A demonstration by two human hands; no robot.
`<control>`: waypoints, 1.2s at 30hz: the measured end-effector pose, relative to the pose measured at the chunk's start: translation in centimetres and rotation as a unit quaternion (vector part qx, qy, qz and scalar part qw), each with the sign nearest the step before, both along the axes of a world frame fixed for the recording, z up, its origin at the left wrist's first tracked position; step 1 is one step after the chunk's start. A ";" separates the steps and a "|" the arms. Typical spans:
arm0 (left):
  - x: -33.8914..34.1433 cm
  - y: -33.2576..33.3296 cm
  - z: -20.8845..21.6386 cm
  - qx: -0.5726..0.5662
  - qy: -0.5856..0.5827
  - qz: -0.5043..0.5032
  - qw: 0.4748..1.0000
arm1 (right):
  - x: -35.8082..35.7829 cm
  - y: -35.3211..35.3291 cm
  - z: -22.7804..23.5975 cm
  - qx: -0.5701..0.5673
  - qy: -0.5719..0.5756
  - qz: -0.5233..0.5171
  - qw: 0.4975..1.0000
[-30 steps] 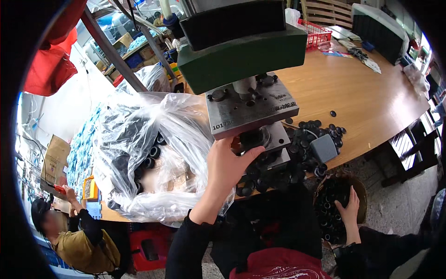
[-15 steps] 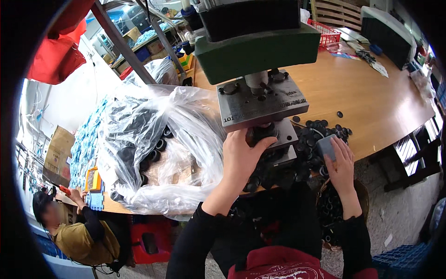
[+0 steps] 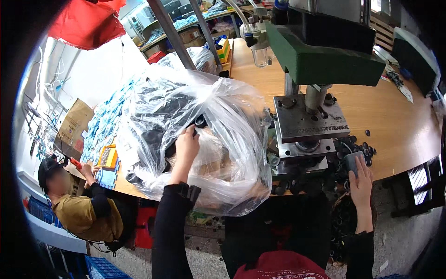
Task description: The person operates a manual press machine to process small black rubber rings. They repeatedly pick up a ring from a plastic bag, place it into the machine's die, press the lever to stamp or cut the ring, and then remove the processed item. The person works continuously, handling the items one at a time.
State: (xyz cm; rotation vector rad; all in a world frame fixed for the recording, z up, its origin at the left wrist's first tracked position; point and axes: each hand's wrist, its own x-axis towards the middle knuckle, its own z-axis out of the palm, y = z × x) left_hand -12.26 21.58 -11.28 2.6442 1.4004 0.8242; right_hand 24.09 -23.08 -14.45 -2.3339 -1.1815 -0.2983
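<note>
My left hand [image 3: 186, 148] reaches into a large clear plastic bag [image 3: 237, 172] on the left of the table, its fingers pinched on a small black round part [image 3: 194, 132]. Just beyond the fingertips lies a black ring [image 3: 200, 122]. My right hand [image 3: 361, 186] is closed round the near end of a grey box [image 3: 355, 161] with a cable, at the right of the bench press. The green press [image 3: 325, 53] has a steel upper plate [image 3: 310, 118] above a lower steel die [image 3: 307, 148]. A round piece [image 3: 307, 145] sits between the plates.
Loose black parts [image 3: 297, 187] lie around the press base, and more fill a container below my right hand. A co-worker [image 3: 88, 209] sits at far left, near an orange tray [image 3: 108, 157] and light-blue pieces [image 3: 100, 125]. Metal posts [image 3: 172, 35] rise behind the bag.
My left hand has left the press die and moved left into the bag, where it pinches a black part. My right hand stays on the grey box. The view has shifted left.
</note>
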 end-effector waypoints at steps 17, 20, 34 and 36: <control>1.9 -5.7 5.9 -0.155 -0.116 -0.092 0.977 | -8.4 12.8 11.5 0.200 -0.012 0.081 0.976; 3.1 -11.9 9.4 -0.305 -0.241 -0.193 0.901 | -8.2 14.5 10.1 0.217 -0.002 0.074 0.973; 15.9 -20.6 9.3 -0.178 -0.175 -0.287 0.925 | -6.0 -7.0 -0.9 0.048 0.180 -0.148 0.971; 17.0 -20.3 9.7 -0.209 -0.150 -0.283 0.924 | -4.7 -12.3 -5.5 -0.042 0.159 -0.198 0.966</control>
